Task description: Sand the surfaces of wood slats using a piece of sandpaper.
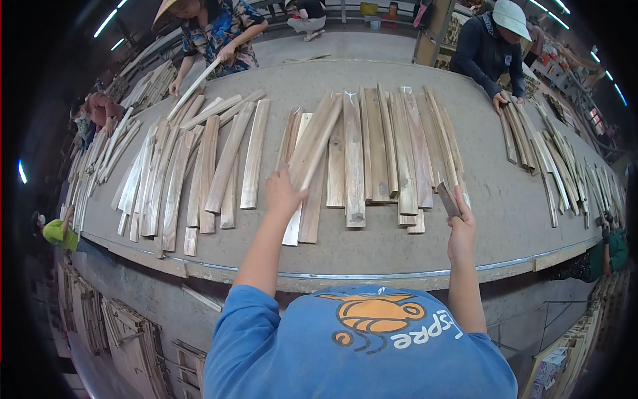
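Observation:
My left hand (285, 193) grips the near end of a wooden slat (317, 134), thumb on its right edge. That slat slants away to the right across other slats. Beneath and beside it lie a pale slat (292, 230) and a brownish slat (312, 219). In my right hand (461, 234) is a small flat dark piece (449, 200), perhaps a scraper blade; its exact kind is unclear. Just beyond it, a row of slats (355, 164) lies roughly side by side, some stacked, with pale marks on a few far ends.
The wide table (379, 252) has a metal strip along its near edge. More slats lie at left (169, 184) and right (553, 164). Across the table, one person (219, 40) holds a slat and another (491, 55) handles several. Stacked wood (132, 339) stands on the floor lower left.

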`<move>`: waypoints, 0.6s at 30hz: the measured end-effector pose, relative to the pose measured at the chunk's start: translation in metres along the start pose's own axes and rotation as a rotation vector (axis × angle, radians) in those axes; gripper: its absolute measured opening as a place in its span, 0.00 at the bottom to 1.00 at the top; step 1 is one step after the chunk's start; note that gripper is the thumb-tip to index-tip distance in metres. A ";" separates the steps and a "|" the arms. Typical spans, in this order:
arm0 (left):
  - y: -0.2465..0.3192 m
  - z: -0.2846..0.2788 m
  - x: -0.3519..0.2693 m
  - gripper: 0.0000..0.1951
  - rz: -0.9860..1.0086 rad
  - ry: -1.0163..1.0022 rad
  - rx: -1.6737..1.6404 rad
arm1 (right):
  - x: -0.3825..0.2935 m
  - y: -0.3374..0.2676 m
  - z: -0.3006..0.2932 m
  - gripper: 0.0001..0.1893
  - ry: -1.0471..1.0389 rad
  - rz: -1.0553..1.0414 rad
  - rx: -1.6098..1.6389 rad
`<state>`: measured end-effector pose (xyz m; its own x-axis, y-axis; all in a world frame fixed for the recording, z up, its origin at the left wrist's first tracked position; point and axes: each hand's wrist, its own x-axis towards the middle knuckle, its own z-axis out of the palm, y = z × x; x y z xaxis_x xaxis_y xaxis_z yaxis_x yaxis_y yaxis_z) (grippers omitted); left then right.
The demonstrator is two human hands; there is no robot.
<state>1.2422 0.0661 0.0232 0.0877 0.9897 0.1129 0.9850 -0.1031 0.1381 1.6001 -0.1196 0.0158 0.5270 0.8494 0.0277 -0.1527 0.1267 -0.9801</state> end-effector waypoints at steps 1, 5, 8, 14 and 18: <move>-0.004 -0.007 0.006 0.47 0.017 -0.038 -0.047 | 0.001 0.000 -0.001 0.40 0.017 -0.002 0.001; -0.010 0.011 0.004 0.34 0.095 0.079 0.010 | 0.004 0.000 0.001 0.40 0.015 0.017 0.040; -0.014 0.018 0.005 0.31 -0.046 -0.048 -0.095 | 0.002 -0.003 0.011 0.39 0.021 0.012 0.049; -0.026 -0.007 -0.018 0.23 -0.644 -0.367 -1.744 | -0.001 -0.009 -0.004 0.41 -0.007 -0.005 -0.004; -0.058 -0.025 -0.029 0.20 -0.504 -0.274 -1.769 | 0.001 0.003 -0.024 0.40 0.028 -0.022 0.013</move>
<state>1.1787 0.0409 0.0370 0.0688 0.9236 -0.3771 -0.3419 0.3769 0.8608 1.6205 -0.1304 0.0086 0.5534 0.8318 0.0432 -0.1520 0.1518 -0.9767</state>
